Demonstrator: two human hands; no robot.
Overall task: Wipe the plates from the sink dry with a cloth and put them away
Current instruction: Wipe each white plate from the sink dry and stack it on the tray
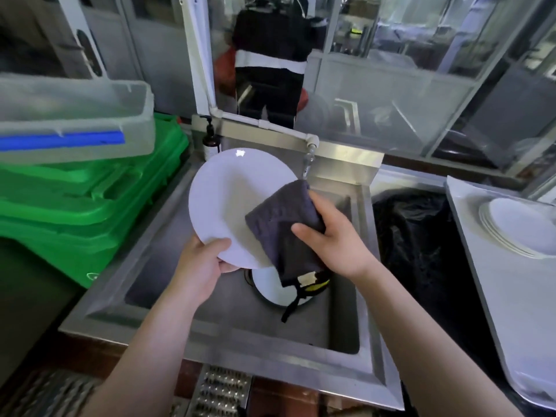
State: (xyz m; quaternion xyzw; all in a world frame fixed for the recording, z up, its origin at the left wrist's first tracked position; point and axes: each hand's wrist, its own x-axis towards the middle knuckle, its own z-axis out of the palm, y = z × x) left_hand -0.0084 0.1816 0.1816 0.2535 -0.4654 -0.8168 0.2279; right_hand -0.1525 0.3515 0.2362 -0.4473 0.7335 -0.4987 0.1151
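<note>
My left hand [200, 266] grips the lower rim of a white plate [228, 194], holding it tilted above the steel sink [365, 266]. My right hand [334, 239] holds a dark grey cloth [282, 224] pressed against the plate's right side; the cloth's lower end and a black strap hang down. Below them another white plate [275, 288] lies at the bottom of the sink, partly hidden by the cloth. A stack of white plates [520, 227] sits on the white counter at the right.
Green crates [84, 206] with a clear plastic bin [75, 115] on top stand left of the sink. A tap [310, 155] hangs over the basin, beside a dark soap bottle [210, 142]. A black bin bag [418, 236] fills the gap right of the sink. A person stands behind the glass.
</note>
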